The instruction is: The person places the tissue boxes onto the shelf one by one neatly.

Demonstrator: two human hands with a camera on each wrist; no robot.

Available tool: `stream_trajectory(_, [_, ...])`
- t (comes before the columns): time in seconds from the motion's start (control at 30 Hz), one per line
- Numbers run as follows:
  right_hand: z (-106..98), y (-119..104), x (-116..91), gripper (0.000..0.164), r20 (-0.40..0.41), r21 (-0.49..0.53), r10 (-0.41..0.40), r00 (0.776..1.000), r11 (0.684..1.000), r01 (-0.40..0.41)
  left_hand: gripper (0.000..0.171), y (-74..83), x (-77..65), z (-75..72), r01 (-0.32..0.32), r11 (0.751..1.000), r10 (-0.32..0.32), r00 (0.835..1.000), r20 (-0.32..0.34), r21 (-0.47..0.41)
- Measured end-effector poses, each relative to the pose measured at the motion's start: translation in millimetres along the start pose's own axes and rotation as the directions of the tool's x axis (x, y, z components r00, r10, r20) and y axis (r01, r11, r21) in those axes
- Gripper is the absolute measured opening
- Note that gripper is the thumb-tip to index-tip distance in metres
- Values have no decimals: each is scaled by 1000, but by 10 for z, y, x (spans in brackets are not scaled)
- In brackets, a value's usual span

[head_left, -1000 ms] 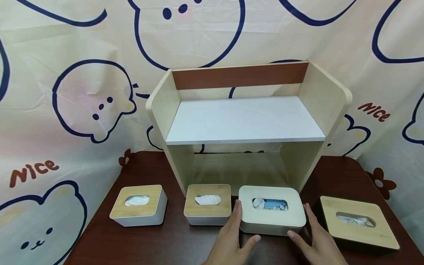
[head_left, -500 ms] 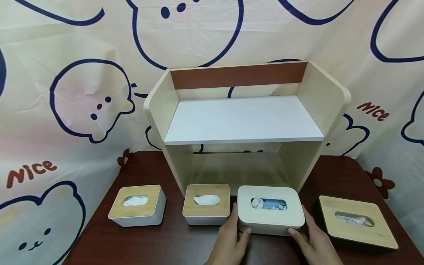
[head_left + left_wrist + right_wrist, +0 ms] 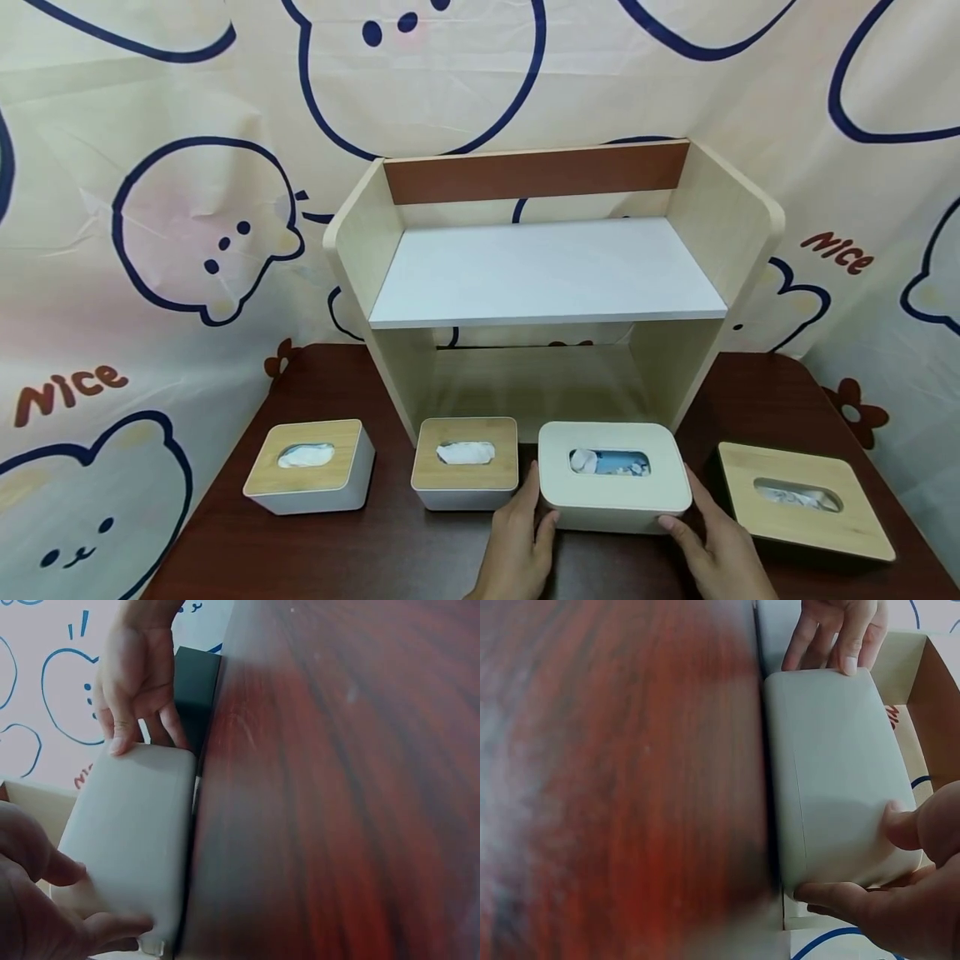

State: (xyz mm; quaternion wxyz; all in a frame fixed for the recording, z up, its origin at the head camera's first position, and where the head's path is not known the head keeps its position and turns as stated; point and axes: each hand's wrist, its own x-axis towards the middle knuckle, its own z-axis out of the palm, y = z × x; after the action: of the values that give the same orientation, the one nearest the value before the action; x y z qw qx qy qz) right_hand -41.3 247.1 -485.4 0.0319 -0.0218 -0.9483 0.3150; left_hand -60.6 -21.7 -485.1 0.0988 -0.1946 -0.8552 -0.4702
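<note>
A white tissue box [image 3: 611, 510] with rounded corners sits in front of the shelf; a blue-patterned tissue pack shows through the oval slot in its lid. My left hand [image 3: 512, 546] grips its left end, fingers along the side and thumb at the front corner. At the opposite end, my right hand [image 3: 722, 546] holds it likewise, thumb on the front face. In the left wrist view, the box's plain front [image 3: 135, 810] lies between both hands. From the right wrist, a thin seam runs along the box [image 3: 840, 765], and a dark strip lies under its lower edge.
Two smaller wood-lidded tissue boxes stand left, one [image 3: 465, 471] close beside my left hand, another [image 3: 311, 462] farther out. A dark box with a wooden lid [image 3: 806, 517] stands near my right hand. Behind rises a two-level shelf [image 3: 547, 275] on the brown table [image 3: 300, 558].
My left thumb has come in from the front of the table to the white box's corner, and both hands have closed in on its ends. The box shows little movement.
</note>
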Motion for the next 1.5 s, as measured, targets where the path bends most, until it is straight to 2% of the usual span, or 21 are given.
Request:
stream_trajectory(0.17, [-34, -30, 19, 78, -72, 14, -42, 997, 999, 43, 64, 72, 36, -4, 61, 998, -61, 998, 29, -4])
stream_trajectory(0.27, [-61, -64, 56, 78, -81, 43, -38, 996, 998, 42, 64, 116, 92, -2, 93, 996, -93, 995, 43, -15])
stream_trajectory(0.33, [-79, -93, 92, 77, -91, 61, -43, 995, 997, 49, 65, 137, 142, 3, 92, 995, -91, 995, 32, -33])
stream_trajectory(0.57, [-123, -190, 241, 72, -179, 109, -78, 981, 989, 98, 67, 164, 298, 25, 30, 999, -31, 999, -29, -44])
stream_trajectory(0.7, [-105, -228, 329, 71, -188, 142, -60, 980, 986, 88, 68, 157, 352, 29, 55, 998, -56, 998, -39, -35])
stream_trajectory(0.83, [-68, -266, 396, 70, -196, 156, -77, 978, 982, 108, 67, 135, 383, -4, 75, 997, -76, 995, -68, -22])
stream_trajectory(0.97, [-44, -294, 440, 70, -211, 182, -100, 972, 973, 139, 64, 123, 426, -33, 66, 997, -69, 993, -94, -27])
stream_trajectory(1.07, [-28, -305, 477, 68, -244, 153, -111, 963, 976, 152, 62, 119, 460, -30, 60, 998, -63, 992, -106, -26])
stream_trajectory(1.27, [-18, -302, 564, 66, -238, 179, -72, 969, 977, 116, 61, 117, 540, 44, 87, 996, -89, 987, -134, -19])
stream_trajectory(1.5, [91, -259, 659, 64, -277, 285, -59, 959, 948, 141, 63, 63, 634, 142, 126, 990, -134, 979, -152, -66])
